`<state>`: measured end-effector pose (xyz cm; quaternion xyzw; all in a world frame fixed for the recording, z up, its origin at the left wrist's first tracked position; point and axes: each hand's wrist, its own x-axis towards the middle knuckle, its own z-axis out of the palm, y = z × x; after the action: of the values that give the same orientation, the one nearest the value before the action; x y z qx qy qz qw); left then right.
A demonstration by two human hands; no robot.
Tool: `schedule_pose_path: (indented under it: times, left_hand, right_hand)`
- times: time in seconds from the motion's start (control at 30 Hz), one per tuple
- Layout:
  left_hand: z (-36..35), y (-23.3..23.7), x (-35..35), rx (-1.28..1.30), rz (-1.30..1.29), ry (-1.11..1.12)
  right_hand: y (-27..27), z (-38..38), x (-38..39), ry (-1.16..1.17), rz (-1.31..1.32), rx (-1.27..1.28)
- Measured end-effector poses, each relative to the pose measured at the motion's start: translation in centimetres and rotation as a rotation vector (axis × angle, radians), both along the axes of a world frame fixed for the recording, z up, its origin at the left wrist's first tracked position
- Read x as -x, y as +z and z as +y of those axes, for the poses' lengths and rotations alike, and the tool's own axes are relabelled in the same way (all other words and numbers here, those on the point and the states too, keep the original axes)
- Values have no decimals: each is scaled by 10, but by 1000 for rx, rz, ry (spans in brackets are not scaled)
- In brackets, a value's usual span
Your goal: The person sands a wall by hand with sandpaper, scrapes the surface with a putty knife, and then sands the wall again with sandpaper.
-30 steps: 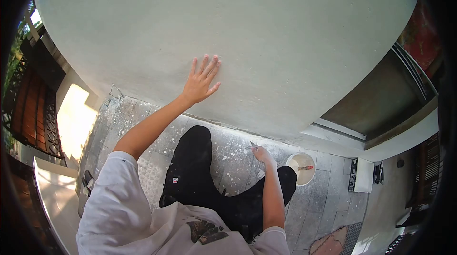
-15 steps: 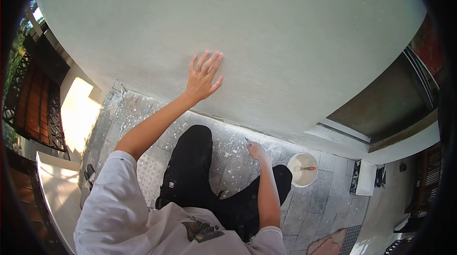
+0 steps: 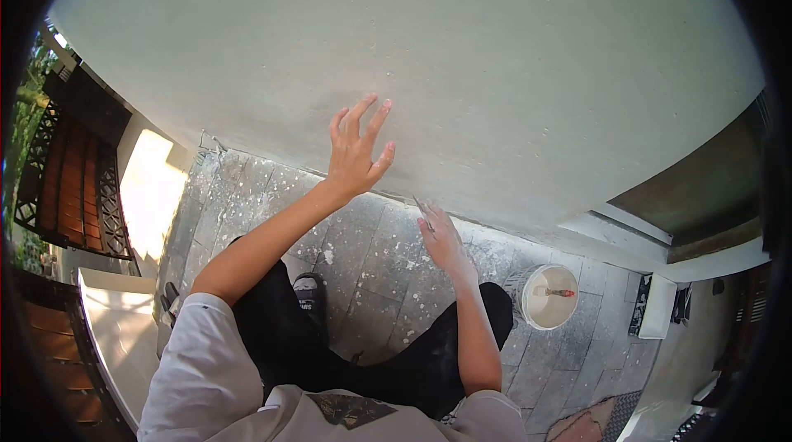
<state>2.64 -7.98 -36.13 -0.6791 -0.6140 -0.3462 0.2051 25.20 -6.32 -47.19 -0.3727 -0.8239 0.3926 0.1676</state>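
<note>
The pale grey-green wall (image 3: 495,70) fills the upper view, with small pits and marks on its surface. My left hand (image 3: 356,149) is raised at the wall, fingers spread and fingertips close to its lower part, holding nothing. Lower and to the right, my right hand (image 3: 445,240) is closed on a thin scraper (image 3: 420,208), seen nearly edge-on and pointing up toward the foot of the wall. The fingers hide most of its handle. White powder coats this hand and forearm.
A white bucket (image 3: 518,297) stands by my right knee, holding a pale mix and a red-handled brush (image 3: 561,293). White spatters cover the grey paving (image 3: 363,277). Wooden benches (image 3: 78,186) stand on the left. A framed opening (image 3: 701,194) is at right.
My right hand has risen toward the wall with the scraper. My left hand has come slightly lower, fingers more bent. My left knee has swung outward, showing a shoe.
</note>
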Motion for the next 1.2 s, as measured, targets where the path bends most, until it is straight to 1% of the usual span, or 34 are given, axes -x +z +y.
schedule_pose_path:
  times: [0.03, 0.1, 0.17, 0.2, 0.23, 0.33, 0.37, 0.43, 0.53, 0.57, 0.6, 0.63, 0.73, 0.77, 0.83, 0.87, 0.93, 0.97, 1.0, 1.1, 1.17, 1.2]
  left_hand:
    - [-9, -11, -1, 49, -54, -40]
    - [-13, -44, 5, 423, -90, -259]
    - [1, -84, 5, 860, -133, -427]
    - [8, -110, 5, 1045, -39, -549]
    - [14, -132, 2, 1225, 64, -676]
    - [23, -164, -23, 1462, 321, -676]
    - [23, -172, -27, 1439, 319, -723]
    - [25, -180, -35, 1391, 320, -816]
    - [22, -161, -40, 1367, 359, -875]
    - [24, -154, -41, 1357, 367, -912]
    - [21, -146, -42, 1355, 370, -946]
    - [18, -148, -43, 1352, 378, -979]
    - [-1, -176, -17, 1147, 186, -1111]
    - [-5, -164, 2, 1282, 235, -1073]
    - [-20, -119, 46, 1550, 291, -943]
    - [-28, -102, 64, 1680, 299, -857]
    - [-50, -70, 97, 1660, 266, -823]
    - [-62, -50, 109, 1599, 180, -840]
    - [-75, -33, 115, 1537, 97, -855]
    - [-106, -4, 105, 1275, 134, -982]
    - [-112, 1, 85, 1243, 132, -1058]
    - [-113, -2, 77, 1222, 129, -1098]
  right_hand:
    - [13, -5, 5, -56, 73, -103]
    - [40, -5, 22, -183, 236, -329]
    - [63, 2, 33, -226, 251, -638]
    - [73, 5, 36, -258, 241, -795]
    - [87, 11, 43, -280, 248, -888]
    - [133, 40, 73, -345, 239, -1188]
    - [149, 50, 85, -379, 237, -1310]
    - [192, 61, 107, -475, 144, -1419]
    - [219, 79, 123, -525, 224, -1466]
    - [213, 82, 129, -564, 204, -1457]
    - [199, 81, 135, -600, 186, -1437]
    - [180, 80, 141, -641, 169, -1419]
    - [92, 75, 158, -682, 133, -1409]
    - [66, 79, 159, -695, 135, -1429]
    - [29, 84, 163, -712, 143, -1459]
    - [41, 86, 164, -712, 188, -1446]
    - [103, 92, 175, -767, 247, -1464]
    - [117, 93, 177, -797, 280, -1474]
    - [109, 89, 175, -773, 243, -1451]
    - [81, 90, 175, -752, 195, -1463]
    - [50, 92, 179, -774, 182, -1483]
    - [70, 93, 184, -789, 190, -1477]
